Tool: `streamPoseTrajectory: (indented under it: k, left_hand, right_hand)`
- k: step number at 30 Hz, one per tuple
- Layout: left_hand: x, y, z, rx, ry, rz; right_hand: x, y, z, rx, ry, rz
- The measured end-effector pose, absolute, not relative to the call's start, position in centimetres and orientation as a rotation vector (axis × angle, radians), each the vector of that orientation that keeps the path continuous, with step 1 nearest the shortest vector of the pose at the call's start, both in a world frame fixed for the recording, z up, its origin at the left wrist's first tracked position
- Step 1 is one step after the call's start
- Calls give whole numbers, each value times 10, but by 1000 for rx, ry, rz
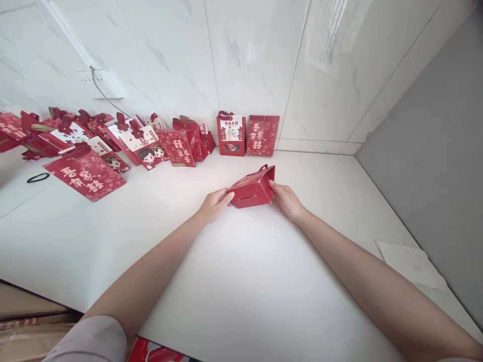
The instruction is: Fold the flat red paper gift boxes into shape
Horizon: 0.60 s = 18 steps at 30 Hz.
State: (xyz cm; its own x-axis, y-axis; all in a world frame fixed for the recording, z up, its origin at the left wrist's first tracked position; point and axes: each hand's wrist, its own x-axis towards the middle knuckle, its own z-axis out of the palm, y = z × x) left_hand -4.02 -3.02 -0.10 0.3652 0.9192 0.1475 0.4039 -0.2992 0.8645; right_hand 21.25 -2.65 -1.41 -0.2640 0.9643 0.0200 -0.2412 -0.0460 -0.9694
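Between my two hands is a red gift box [252, 195] with a ribbon handle, tipped so that its bottom faces me and its top points away. My left hand [215, 205] pinches its left end, thumb on the near edge. At the right end, my right hand [287, 200] grips the side with the thumb on top and the fingers partly hidden behind. Beyond it, two similar boxes stand upright by the wall: one with a white printed front [231, 134] and a red one with gold lettering [263, 136].
Several more red gift boxes crowd the left along the wall, with one lettered box [86, 173] lying nearest. A black loop [38, 178] lies beside them. White paper [411, 264] is at the right edge. Cardboard boxes [33, 322] stand below the table's left edge.
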Motion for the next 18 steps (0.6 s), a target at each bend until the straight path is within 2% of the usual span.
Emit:
streamPoseTrajectory:
  k: [6, 14, 18]
  left_hand:
    - [-40, -30, -3, 1865, 1162, 871]
    - [-42, -26, -6, 1856, 1197, 948]
    - [-42, -24, -13, 1939, 1030, 1040]
  right_hand:
    - [212, -26, -18, -909, -1261, 1474]
    - [211, -39, -18, -1001, -1736, 944]
    - [209, -42, -17, -949, -1910, 747]
